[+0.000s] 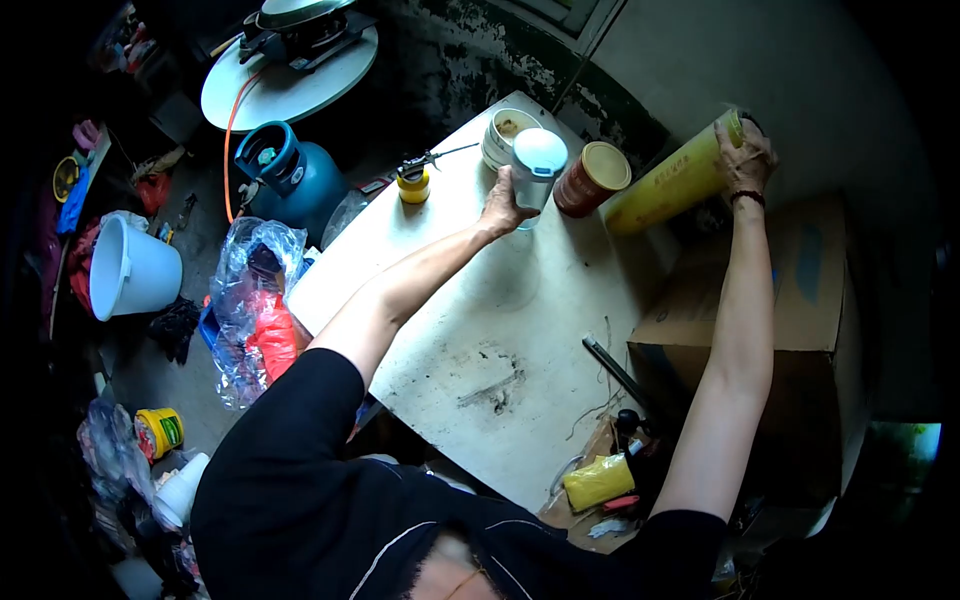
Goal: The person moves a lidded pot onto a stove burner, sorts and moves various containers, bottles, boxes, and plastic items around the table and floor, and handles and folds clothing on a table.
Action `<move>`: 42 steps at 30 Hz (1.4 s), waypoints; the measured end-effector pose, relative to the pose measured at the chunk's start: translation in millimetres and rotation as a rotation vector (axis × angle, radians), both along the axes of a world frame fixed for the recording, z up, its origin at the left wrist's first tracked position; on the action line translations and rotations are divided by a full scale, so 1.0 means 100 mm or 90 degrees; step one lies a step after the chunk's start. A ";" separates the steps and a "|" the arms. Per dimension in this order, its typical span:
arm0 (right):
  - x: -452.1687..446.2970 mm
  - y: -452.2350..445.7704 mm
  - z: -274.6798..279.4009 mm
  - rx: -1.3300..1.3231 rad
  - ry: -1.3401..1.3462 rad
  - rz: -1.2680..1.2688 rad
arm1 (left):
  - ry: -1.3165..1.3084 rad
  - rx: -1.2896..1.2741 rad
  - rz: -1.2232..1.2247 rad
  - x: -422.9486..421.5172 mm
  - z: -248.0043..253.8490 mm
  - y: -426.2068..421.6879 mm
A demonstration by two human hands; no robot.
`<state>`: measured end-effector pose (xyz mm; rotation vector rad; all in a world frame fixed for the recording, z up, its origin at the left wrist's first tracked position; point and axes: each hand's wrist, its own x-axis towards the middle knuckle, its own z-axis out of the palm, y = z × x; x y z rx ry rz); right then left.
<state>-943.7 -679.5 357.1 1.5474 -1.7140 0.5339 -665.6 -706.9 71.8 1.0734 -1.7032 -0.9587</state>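
Note:
My left hand point(505, 207) is wrapped round the side of a clear jar with a pale blue lid point(540, 153), which stands on the white table point(450, 320). Behind that jar is a white tub point(503, 135) with something brown inside. A red-brown can with a tan lid point(592, 180) stands just right of the jar. At the table's right edge, my right hand point(745, 157) grips the upper end of a long yellow roll point(675, 180), which leans at a slant. A dark bracelet circles my right wrist.
A small yellow-based torch tool point(413, 184) stands left of the tub. Cardboard boxes point(770, 280) are at the right. A yellow packet point(598, 483) lies near the front corner. Left of the table are a blue gas cylinder point(300, 185), plastic bags point(250, 300) and a white bucket point(137, 270).

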 end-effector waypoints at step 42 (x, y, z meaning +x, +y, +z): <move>-0.09 0.02 0.07 0.130 -0.125 0.003 | -0.133 0.117 0.165 0.40 -0.19 -0.21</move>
